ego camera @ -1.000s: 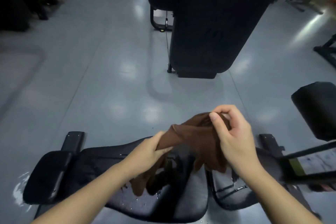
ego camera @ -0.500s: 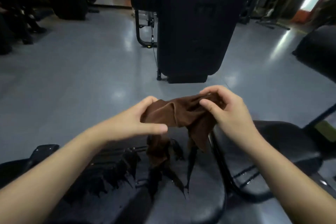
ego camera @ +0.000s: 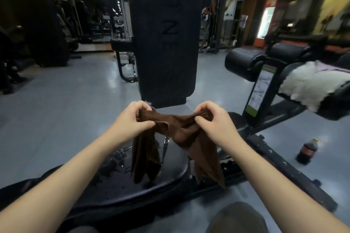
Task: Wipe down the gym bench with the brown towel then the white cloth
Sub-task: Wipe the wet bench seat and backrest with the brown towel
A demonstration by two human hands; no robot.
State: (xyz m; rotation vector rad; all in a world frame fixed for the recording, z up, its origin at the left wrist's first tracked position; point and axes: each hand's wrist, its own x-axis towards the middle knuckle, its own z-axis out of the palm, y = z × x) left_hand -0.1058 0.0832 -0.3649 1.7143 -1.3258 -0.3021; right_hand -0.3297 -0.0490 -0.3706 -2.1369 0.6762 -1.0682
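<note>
The brown towel (ego camera: 181, 138) hangs in the air between both hands, above the black bench pad (ego camera: 117, 185). My left hand (ego camera: 132, 121) pinches its left top edge and my right hand (ego camera: 214, 121) pinches the right top edge. Two folds of the towel droop down toward the pad, which shows water droplets. The white cloth (ego camera: 310, 85) lies draped over a black pad at the right, out of reach of both hands.
A tall black machine column (ego camera: 166, 34) stands straight ahead on the grey floor. A dark soda bottle (ego camera: 306, 151) stands on the floor at the right beside the bench frame (ego camera: 284, 166). Black roller pads (ego camera: 244, 64) sit at the right, more gym machines far left.
My hands have spread apart and stretched the towel out between them. The view has tilted up, bringing the white cloth and soda bottle into sight.
</note>
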